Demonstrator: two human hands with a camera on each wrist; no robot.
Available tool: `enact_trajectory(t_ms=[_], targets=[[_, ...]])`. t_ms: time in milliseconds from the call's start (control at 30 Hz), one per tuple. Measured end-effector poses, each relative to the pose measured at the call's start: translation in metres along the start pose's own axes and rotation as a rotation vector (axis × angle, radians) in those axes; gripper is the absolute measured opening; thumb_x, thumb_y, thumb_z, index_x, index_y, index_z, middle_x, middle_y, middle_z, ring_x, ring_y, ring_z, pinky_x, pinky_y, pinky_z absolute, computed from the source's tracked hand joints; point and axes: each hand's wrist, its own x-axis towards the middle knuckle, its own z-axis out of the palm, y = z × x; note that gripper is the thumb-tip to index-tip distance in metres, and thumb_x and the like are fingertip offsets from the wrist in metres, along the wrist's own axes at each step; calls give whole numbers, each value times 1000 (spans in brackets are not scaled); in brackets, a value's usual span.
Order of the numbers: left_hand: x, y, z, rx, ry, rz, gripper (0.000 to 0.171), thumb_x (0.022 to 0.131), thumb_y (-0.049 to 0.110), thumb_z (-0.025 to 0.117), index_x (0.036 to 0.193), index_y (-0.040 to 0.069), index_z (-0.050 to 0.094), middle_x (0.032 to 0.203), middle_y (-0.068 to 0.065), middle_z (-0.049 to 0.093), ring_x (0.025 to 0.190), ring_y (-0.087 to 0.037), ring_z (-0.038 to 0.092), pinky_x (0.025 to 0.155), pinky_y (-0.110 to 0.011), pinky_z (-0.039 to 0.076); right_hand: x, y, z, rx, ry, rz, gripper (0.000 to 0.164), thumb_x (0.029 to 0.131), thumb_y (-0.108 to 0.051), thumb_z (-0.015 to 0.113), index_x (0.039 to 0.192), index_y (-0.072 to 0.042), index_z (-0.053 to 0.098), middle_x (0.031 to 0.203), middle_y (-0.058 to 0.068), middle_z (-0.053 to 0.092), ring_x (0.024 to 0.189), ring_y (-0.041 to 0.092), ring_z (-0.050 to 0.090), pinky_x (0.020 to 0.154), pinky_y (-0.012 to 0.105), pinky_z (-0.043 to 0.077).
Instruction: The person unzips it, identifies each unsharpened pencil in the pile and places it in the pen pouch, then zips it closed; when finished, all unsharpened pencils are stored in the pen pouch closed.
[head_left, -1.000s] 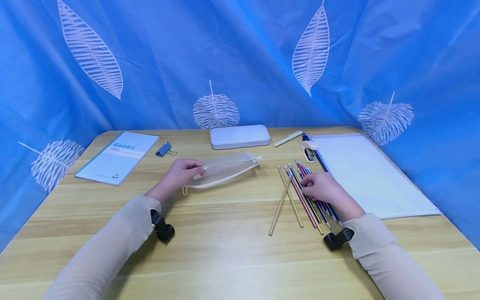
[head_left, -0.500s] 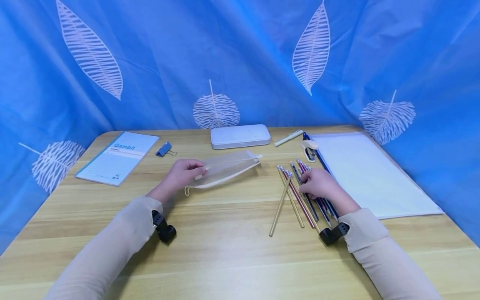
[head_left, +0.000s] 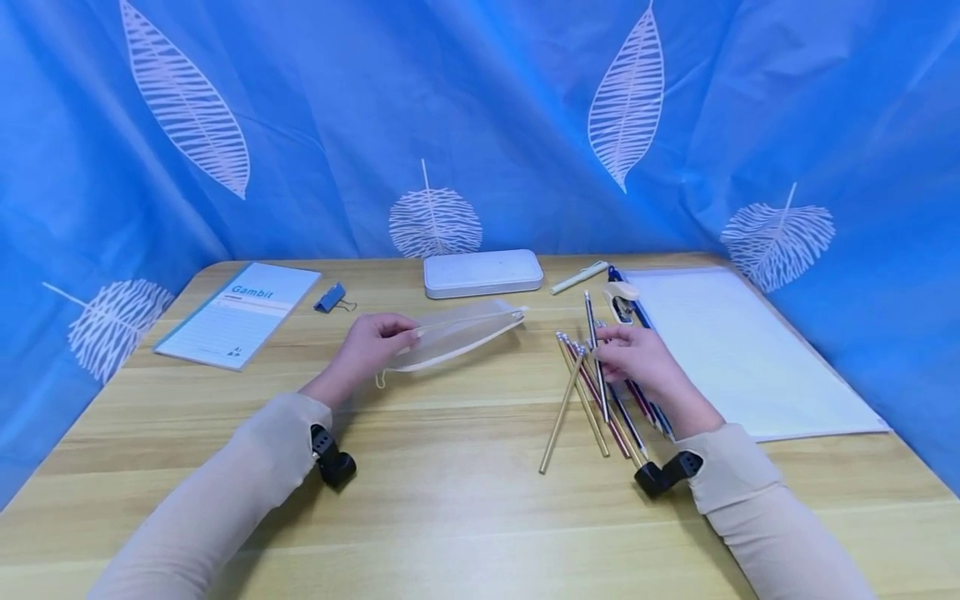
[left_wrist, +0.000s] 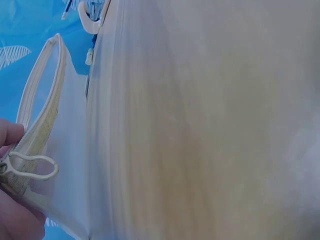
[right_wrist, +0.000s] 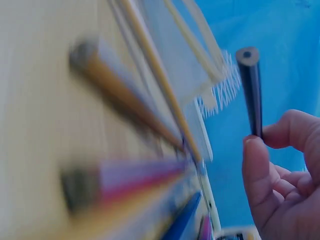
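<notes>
One notebook point(head_left: 238, 317) is laid flat at the far left of the table point(head_left: 450, 517), and a small blue clip point(head_left: 328, 297) is set near its right side. The left arm point(head_left: 217, 492) is stretched forward from the bottom left. The left hand point(head_left: 373, 348) is turned toward the middle, and the left end of a see-through pouch point(head_left: 461, 337) is pinched between its thumb and fingers. The pouch is held tilted; in the left wrist view, its zip mouth is seen gaping, with a loop hung from the zip. Behind the pouch, a white box point(head_left: 483, 273) is set down flat.

To the right, loose pencils point(head_left: 562, 411) are spread in a messy pile, with one gold pencil laid across another. A pale pen point(head_left: 579, 277) is laid behind them. Over the pile, a dark pencil point(right_wrist: 252, 95) is nipped between the thumb and pointing finger of the right hand point(head_left: 633, 360), with the other fingers tucked in. Its flat end is pointed back toward the person. The right arm point(head_left: 765, 508) is slanted in from the bottom right. A small stapler point(head_left: 622, 302) is set just behind that hand, and a white sheet point(head_left: 750, 350) is laid at the far right.
</notes>
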Motion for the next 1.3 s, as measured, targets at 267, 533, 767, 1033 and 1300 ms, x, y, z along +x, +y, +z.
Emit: enact_trajectory(t_ms=[267, 533, 767, 1033, 1300], targets=[[-3, 2, 4, -4, 34, 42, 21, 88, 17, 62, 103, 4, 69, 97, -11, 67, 81, -18, 54, 68, -26, 45, -6, -12, 47, 215, -142, 32, 47, 81, 1, 53, 123, 16, 40, 65, -3, 54, 53, 5, 51, 50, 17, 49], [-5, 4, 9, -21, 62, 15, 21, 88, 17, 60, 102, 4, 69, 98, -11, 68, 83, -19, 55, 71, -26, 46, -15, -23, 73, 421, -206, 78, 29, 82, 5, 50, 110, 7, 44, 63, -1, 57, 49, 5, 54, 49, 17, 49], [-8, 7, 14, -25, 67, 24, 20, 87, 15, 61, 101, 4, 69, 96, -11, 68, 81, -17, 56, 69, -24, 46, -23, -29, 88, 520, -324, 111, 16, 84, 4, 47, 99, 0, 49, 63, -2, 56, 51, 5, 53, 51, 16, 49], [-11, 13, 27, -34, -4, 140, 15, 86, 12, 63, 95, 3, 70, 82, -8, 67, 66, -14, 50, 57, -24, 42, -7, -33, 104, 689, -218, 175, 7, 89, 2, 47, 88, -5, 49, 69, 1, 56, 57, 10, 56, 57, 17, 51], [-17, 21, 37, -65, -50, 141, 14, 85, 12, 64, 94, 4, 71, 82, -8, 67, 66, -14, 50, 56, -23, 42, 10, -37, 122, 719, -11, 171, 8, 88, 4, 49, 84, -4, 51, 68, 4, 56, 60, 11, 57, 58, 19, 52]])
